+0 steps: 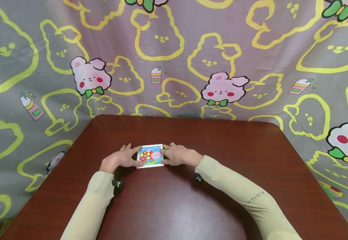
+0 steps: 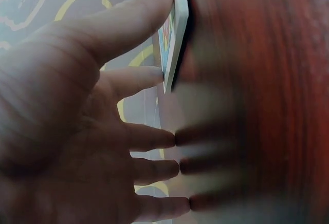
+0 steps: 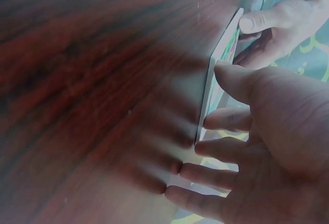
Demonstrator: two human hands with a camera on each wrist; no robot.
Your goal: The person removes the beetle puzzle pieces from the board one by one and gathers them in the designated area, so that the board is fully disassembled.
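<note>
A small flat square picture board (image 1: 150,156) lies on the brown table; its pale rim frames a cartoon of a red, dotted creature on blue and green. At its left side, my left hand (image 1: 125,156) rests the thumb and index finger on the corners. In the left wrist view the other fingers (image 2: 157,168) are spread straight with their tips on the table. My right hand (image 1: 177,154) touches the board's right side, its thumb (image 3: 234,77) on the near corner and its fingers extended along the edge and tabletop. Both hands partly cover the board's edges.
The dark red-brown table (image 1: 174,200) has rounded far corners and a glossy surface. Behind and beside it hangs a grey cloth (image 1: 174,93) printed with yellow outlines and cartoon rabbits. Each wrist wears a small black device, such as the one (image 1: 118,184) on the left.
</note>
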